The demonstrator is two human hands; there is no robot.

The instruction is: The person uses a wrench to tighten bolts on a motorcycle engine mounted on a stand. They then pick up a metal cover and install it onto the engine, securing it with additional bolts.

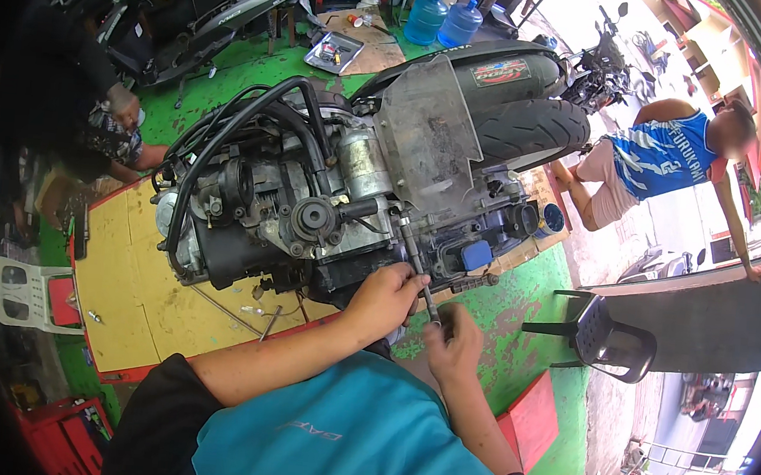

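Note:
A scooter engine [314, 218] with its rear wheel lies across the work surface in front of me. A long metal socket wrench [411, 245] reaches from the engine's near side toward my body. My left hand [386, 299] is closed around the middle of its shaft, beside the engine casing. At the shaft's near end, my right hand [455, 342] is closed on the wrench, with its fingers curled. Where the wrench's far tip meets the engine, I cannot make out the fastener. A blue plastic part [476, 255] sits on the engine just right of the wrench.
The yellow work surface [128, 283] carries loose tools. A dark plastic chair [607, 334] stands on the right, a white one [27, 293] on the left. A person in a blue jersey [677, 159] is at the right; another person's hand [147, 158] is at the left. A metal tray [333, 52] lies behind.

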